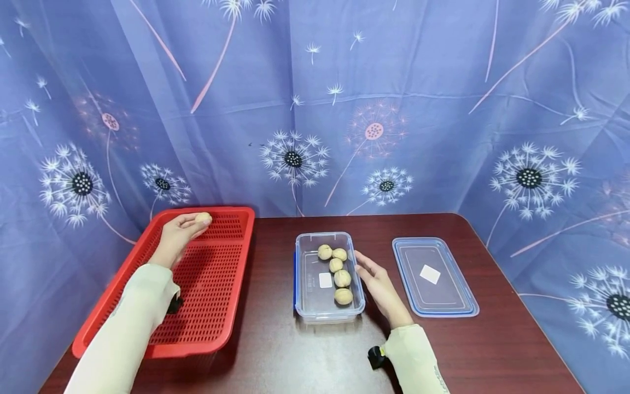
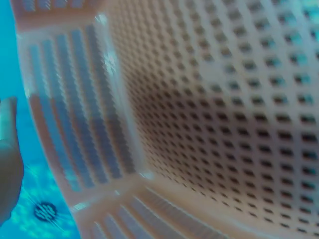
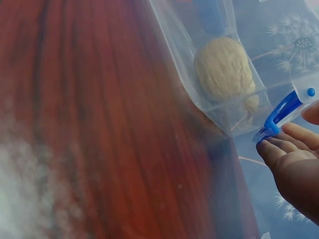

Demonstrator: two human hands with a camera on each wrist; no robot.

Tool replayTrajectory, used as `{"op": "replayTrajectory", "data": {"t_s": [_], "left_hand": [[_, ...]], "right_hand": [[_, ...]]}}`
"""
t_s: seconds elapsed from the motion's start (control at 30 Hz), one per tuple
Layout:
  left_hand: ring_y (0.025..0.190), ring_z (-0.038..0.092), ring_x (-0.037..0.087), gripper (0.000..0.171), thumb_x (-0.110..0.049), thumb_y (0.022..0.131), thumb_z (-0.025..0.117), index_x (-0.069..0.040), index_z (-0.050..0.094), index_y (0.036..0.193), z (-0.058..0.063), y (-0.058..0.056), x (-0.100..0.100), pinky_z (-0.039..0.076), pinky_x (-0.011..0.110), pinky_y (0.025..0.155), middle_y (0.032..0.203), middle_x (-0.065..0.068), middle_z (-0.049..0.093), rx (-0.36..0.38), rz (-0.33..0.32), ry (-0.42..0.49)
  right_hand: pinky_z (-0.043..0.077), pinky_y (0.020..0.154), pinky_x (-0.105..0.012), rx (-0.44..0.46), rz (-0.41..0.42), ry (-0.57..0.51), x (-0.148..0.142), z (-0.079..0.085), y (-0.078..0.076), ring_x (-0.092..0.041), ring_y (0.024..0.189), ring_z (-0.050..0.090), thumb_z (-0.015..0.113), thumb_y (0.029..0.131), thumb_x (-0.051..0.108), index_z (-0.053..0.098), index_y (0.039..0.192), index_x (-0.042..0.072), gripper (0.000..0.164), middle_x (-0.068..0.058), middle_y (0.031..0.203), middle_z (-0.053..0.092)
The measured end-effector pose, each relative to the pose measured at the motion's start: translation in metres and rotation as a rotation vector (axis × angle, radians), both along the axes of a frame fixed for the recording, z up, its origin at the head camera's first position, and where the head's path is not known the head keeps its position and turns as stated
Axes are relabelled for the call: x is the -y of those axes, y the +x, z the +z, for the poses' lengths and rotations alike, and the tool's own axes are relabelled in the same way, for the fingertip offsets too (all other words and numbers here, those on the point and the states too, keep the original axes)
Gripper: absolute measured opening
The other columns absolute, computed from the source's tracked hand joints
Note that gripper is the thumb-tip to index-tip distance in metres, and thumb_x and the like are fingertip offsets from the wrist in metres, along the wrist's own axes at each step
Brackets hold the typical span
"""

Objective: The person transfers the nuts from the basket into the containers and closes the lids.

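My left hand (image 1: 178,235) pinches a walnut (image 1: 203,218) between thumb and fingertips, over the far end of the red perforated basket (image 1: 238,295). In the left wrist view, part of that hand (image 2: 9,164) shows at the left edge beside the basket wall (image 2: 75,109); the walnut is out of sight there. My right hand (image 1: 378,282) rests its fingers against the right side of a clear plastic container (image 1: 310,306). Several walnuts (image 1: 343,278) lie inside, mostly along its right half. Close up, the right fingers (image 3: 286,149) lie at a blue side latch (image 3: 284,113).
A clear lid (image 1: 438,295) with a blue seal and a white label lies flat on the dark wooden table (image 1: 275,350), right of the container. Behind the table hangs a blue dandelion-print curtain (image 1: 423,49), which also closes off both sides.
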State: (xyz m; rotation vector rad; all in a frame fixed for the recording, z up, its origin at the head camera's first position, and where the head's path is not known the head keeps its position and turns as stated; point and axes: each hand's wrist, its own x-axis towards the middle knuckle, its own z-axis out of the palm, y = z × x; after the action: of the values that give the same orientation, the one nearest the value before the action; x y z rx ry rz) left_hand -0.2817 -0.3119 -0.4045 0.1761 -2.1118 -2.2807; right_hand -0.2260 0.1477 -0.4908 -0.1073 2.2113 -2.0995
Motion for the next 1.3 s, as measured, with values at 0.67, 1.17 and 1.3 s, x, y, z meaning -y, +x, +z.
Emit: {"op": "replayTrajectory", "data": {"t_s": [0.67,1.17,1.3], "left_hand": [[0.097,0.068,0.015,0.036,0.002,0.087,0.067,0.003,0.051,0.119,0.051,0.012,-0.083,0.046,0.029,0.095,0.101,0.005,0.071,-0.157,-0.089,0.292],[0.095,0.068,0.014,0.03,0.002,0.087,0.068,0.0,0.057,0.114,0.077,0.045,-0.155,0.048,0.03,0.095,0.097,0.003,0.072,-0.128,-0.093,0.307],[0.093,0.067,0.014,0.028,0.005,0.087,0.066,0.002,0.058,0.113,0.087,0.056,-0.182,0.049,0.032,0.095,0.094,0.002,0.071,-0.162,-0.064,0.302]], "right_hand": [[0.027,0.111,-0.04,0.01,0.011,-0.015,0.0,-0.001,0.0,-0.025,0.135,0.036,0.049,0.1,0.009,0.042,0.144,0.001,0.045,-0.016,0.147,0.041],[0.026,0.112,-0.041,0.002,0.027,-0.007,-0.002,-0.001,-0.001,-0.026,0.136,0.034,0.049,0.1,0.009,0.041,0.144,0.001,0.046,-0.018,0.147,0.041],[0.027,0.111,-0.041,0.0,0.023,-0.016,-0.001,-0.003,-0.001,-0.027,0.135,0.036,0.048,0.1,0.008,0.041,0.144,0.001,0.045,-0.018,0.146,0.042]]}}
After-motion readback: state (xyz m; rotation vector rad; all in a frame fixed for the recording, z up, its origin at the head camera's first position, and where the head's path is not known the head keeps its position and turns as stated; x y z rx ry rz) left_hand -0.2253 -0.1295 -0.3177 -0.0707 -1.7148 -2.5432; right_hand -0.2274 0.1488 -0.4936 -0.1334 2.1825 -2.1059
